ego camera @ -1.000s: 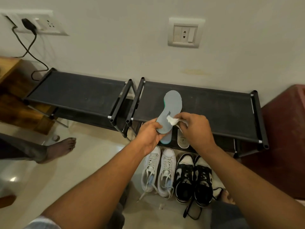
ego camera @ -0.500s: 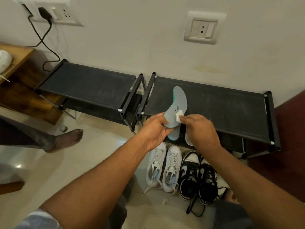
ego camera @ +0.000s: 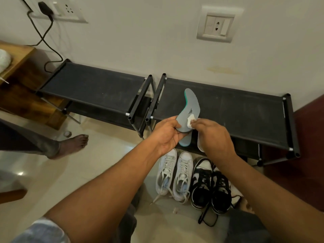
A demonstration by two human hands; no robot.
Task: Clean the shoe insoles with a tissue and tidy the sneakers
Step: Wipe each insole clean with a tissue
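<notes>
Gripping the heel end of the grey insole [ego camera: 192,106] in the left hand [ego camera: 166,135], fingers curled round it, above the black shoe rack [ego camera: 245,109]. Pinching a white tissue [ego camera: 190,121] against the insole's middle with the right hand [ego camera: 213,137]. Holding both over white sneakers [ego camera: 175,178] and black-and-white sneakers [ego camera: 210,186] on the floor [ego camera: 87,163].

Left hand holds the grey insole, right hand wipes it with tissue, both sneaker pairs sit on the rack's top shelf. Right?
One error: the head view shows the white sneakers and black-and-white sneakers on the floor before the rack, not on its top shelf. The rest holds.
</notes>
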